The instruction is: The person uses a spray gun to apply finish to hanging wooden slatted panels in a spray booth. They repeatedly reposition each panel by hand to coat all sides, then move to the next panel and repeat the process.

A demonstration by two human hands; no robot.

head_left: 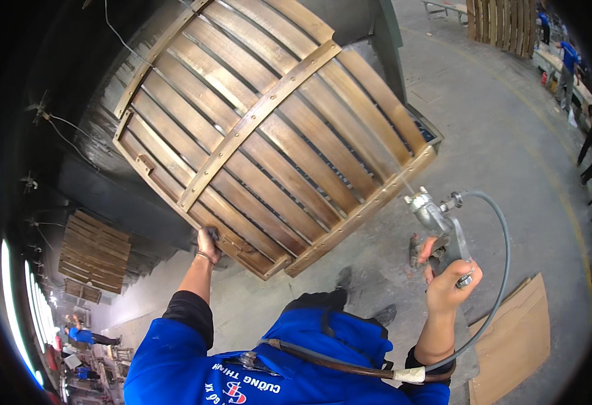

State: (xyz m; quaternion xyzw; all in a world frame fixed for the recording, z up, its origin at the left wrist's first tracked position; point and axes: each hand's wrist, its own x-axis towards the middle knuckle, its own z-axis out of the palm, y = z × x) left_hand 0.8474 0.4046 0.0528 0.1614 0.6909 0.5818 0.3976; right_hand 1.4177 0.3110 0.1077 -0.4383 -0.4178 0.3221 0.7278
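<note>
A large slatted wooden panel (273, 152), brown with crosswise battens, hangs tilted in front of me. My left hand (209, 245) is closed around its lower left edge. In my right hand (450, 282) is a metal spray gun (433, 214), its nozzle close to the panel's lower right rail. A faint spray streak runs from the nozzle over the slats. The fingers wrap the gun's handle and trigger area. From the gun a grey hose (506, 246) loops right and down to my forearm, then crosses my waist.
Brown cardboard sheets (519, 334) lie on the floor at right. Another slatted panel (95, 251) hangs at the left, and one more (502, 25) stands far right. Thin wires (117, 34) hang upper left. People (569, 59) are at benches on the far right; another person (85, 335) is at lower left.
</note>
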